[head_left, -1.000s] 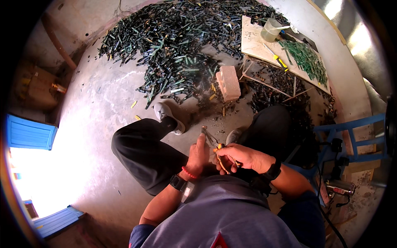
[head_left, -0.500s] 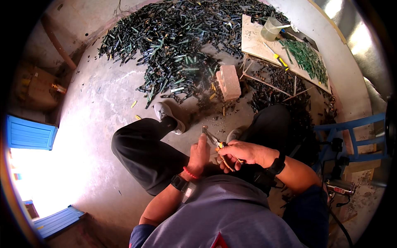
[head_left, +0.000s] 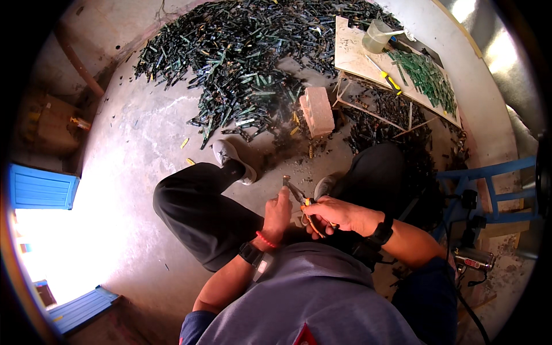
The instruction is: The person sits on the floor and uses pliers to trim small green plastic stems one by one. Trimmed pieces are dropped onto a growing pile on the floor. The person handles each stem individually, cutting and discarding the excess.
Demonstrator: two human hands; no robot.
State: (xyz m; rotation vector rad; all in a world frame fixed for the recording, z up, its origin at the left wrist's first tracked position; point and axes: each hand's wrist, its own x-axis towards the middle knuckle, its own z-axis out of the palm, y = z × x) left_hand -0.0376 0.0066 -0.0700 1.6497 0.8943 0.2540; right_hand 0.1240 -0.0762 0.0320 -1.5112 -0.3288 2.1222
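We are looking down at a person sitting low over a concrete floor point(head_left: 138, 149), knees apart, both hands meeting between the legs. The right hand point(head_left: 336, 214) is wrapping its grip around the orange handles of a pair of pliers point(head_left: 302, 201), fingers closed on them, the metal nose pointing up and to the left. The left hand point(head_left: 278, 214) is sitting just beside the pliers' nose, fingers curled with the thumb raised; it seems to be pinching a small piece at the jaws, but the piece is too small for us to make out, so we cannot tell what that grip is holding. A red band and a dark watch are showing on the left wrist, a dark watch on the right. Ahead of the feet a large heap of dark green scrap strips point(head_left: 241, 63) is spreading over the floor. A pale brick point(head_left: 317, 110) is standing at its near edge. To the right, a low desk point(head_left: 356, 52) is carrying a clear plastic jug point(head_left: 376, 35), a yellow-handled tool point(head_left: 390, 80) and a smaller pile of green strips point(head_left: 428, 77).
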